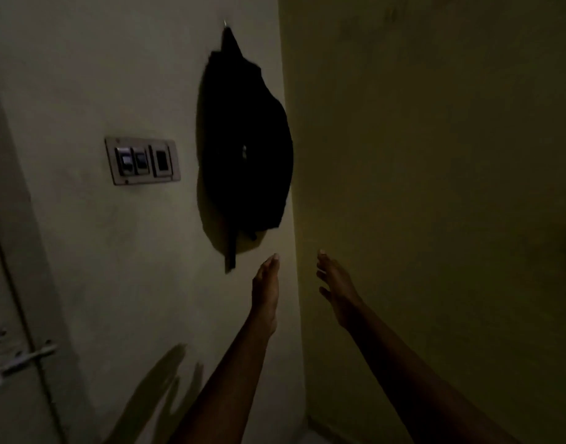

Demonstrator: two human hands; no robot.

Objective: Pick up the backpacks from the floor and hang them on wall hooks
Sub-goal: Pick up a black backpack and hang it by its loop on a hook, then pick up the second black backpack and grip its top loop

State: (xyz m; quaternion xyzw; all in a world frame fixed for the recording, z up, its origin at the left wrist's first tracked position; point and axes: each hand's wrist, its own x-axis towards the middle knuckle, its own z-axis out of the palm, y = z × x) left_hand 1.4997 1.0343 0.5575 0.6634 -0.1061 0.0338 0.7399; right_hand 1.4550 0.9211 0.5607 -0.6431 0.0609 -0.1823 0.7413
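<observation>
Holds left hand (266, 283) and right hand (334, 283) up, empty with fingers straight, just below black backpack (246, 149) hanging on hook (225, 23).

I count one black fabric backpack (246, 149), one small metal wall hook (225, 23), one beige rectangular switch plate (142, 161), and two hands: my left hand (266, 290) and my right hand (337, 290).

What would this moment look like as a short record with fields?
backpack: black backpack hangs from hook on the wall, near the corner
left hand: left hand below the backpack, fingers straight, holding nothing
right hand: right hand beside it, holding nothing
contact: neither hand touches the backpack
nearby: switch plate left of the backpack; door latch at lower left
light: dim
</observation>
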